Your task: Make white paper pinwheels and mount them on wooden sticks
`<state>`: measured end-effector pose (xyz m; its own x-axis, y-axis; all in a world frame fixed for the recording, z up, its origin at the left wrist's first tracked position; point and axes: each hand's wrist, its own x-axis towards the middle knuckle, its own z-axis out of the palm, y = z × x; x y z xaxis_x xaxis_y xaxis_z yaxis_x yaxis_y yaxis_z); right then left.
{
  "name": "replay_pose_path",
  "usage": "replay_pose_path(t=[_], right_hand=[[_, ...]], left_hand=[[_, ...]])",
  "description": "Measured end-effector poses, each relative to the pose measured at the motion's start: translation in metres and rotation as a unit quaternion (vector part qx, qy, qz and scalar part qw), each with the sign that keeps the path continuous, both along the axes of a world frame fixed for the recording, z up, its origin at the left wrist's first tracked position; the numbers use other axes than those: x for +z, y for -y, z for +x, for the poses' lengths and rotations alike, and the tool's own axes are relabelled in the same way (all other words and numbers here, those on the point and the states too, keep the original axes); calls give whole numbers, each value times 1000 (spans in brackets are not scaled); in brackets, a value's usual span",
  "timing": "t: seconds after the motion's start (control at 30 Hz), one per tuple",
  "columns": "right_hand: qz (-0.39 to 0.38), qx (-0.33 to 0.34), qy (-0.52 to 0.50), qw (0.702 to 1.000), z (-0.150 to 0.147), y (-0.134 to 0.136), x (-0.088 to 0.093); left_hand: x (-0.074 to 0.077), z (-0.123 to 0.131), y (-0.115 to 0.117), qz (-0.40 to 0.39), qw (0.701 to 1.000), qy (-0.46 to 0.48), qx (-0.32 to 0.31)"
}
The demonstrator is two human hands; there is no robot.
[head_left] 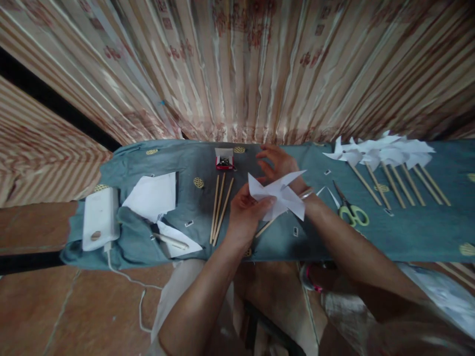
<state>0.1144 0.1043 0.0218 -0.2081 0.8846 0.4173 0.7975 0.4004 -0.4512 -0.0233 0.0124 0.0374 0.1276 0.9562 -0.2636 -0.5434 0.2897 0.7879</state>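
A white paper pinwheel (279, 194) with folded, pointed blades is pinched in my left hand (247, 210), its thumb pressed near the middle. Just beyond the paper, my right hand (276, 162) has its fingers stretched apart and holds nothing that I can see; part of it is hidden by the pinwheel. Left of my right fingertips stands a small red open box (224, 161) with shiny little metal pieces in it. Three wooden sticks (218, 210) lie left of my left hand. Another wooden stick (264, 228) shows partly below the paper.
Several finished pinwheels on sticks (389, 153) lie at the right. Green-handled scissors (351, 210) rest near my right forearm. White paper sheets (152, 195), a pale pen-like tool (172, 241) and a white power bank (100, 217) with a cable lie at the left. A pleated curtain (237, 74) hangs behind.
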Motion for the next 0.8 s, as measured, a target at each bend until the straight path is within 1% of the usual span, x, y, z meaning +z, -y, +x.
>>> replay_pose_path(t=[0.1,0.17,0.23,0.27,0.37,0.43,0.53,0.67,0.8], right_hand=[[-25,-70,6,997,66,53,1],[-70,-158,13,985,105,92,-2],[-110,-207,25,972,132,126,-9],[-126,-220,24,967,139,139,-13],[-137,-225,-4,965,144,164,-27],[-146,-213,-31,966,136,169,-32],[-163,-200,-49,965,123,167,-34],[-153,-207,-2,966,115,162,-31],[-106,-167,59,979,114,163,-33]], left_hand=[[2,0,-2,6,1000,-17,7],[2,1,-2,7,999,-35,8],[1,4,-3,12,999,-48,8],[1,6,-3,12,998,-53,6],[-4,13,-2,13,997,-71,4],[-8,17,-1,8,997,-81,0],[-15,24,1,-9,996,-87,-11],[-21,31,5,-16,996,-89,-25],[-25,34,8,-17,995,-100,-27]])
